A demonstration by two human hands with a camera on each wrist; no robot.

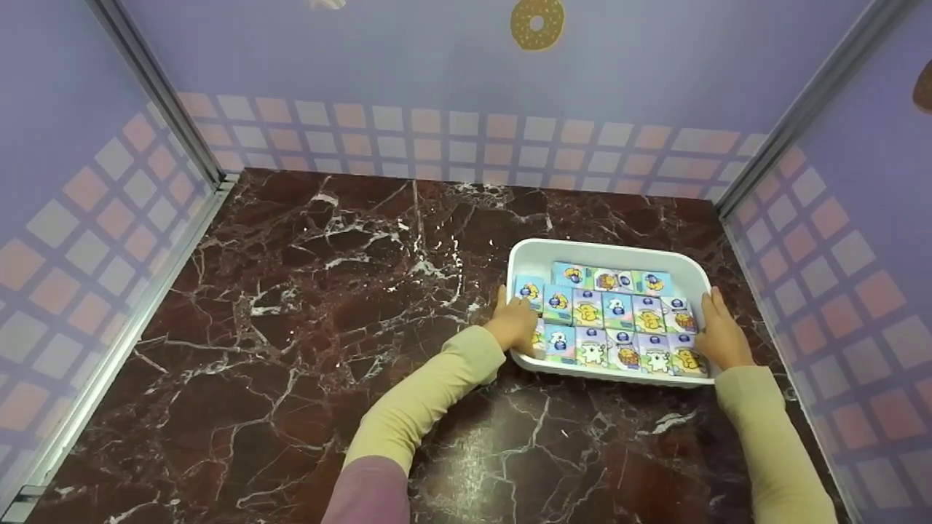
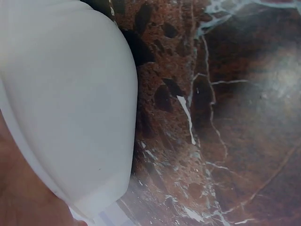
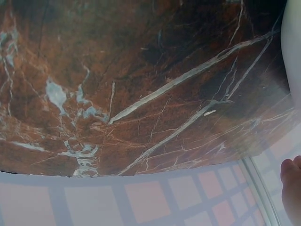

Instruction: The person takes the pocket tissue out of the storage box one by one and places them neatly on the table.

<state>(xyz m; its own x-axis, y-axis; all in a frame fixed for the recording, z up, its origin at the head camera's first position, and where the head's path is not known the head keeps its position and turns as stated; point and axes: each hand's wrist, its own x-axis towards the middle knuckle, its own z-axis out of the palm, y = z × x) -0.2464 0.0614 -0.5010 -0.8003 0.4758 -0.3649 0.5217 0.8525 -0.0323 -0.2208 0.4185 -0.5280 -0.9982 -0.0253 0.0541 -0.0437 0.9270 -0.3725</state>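
A white plastic tub (image 1: 611,251) sits on the right part of the dark marble surface. Several small cartoon-printed boxes (image 1: 617,311) lie in it in rows, mostly side by side, with a row along the far wall. My left hand (image 1: 515,324) grips the tub's left wall, with part of the hand over the rim beside the boxes. On the opposite side my right hand (image 1: 722,335) holds the right wall, fingers along its outside. The tub's smooth outer side (image 2: 70,103) fills much of the left wrist view. In the right wrist view only fingertips (image 3: 291,174) show.
Purple panels (image 1: 408,65) with pink and white squares enclose the surface at the back, left and right. The right panel (image 1: 837,276) stands close to my right hand. Veined marble (image 1: 291,327) stretches to the left of the tub.
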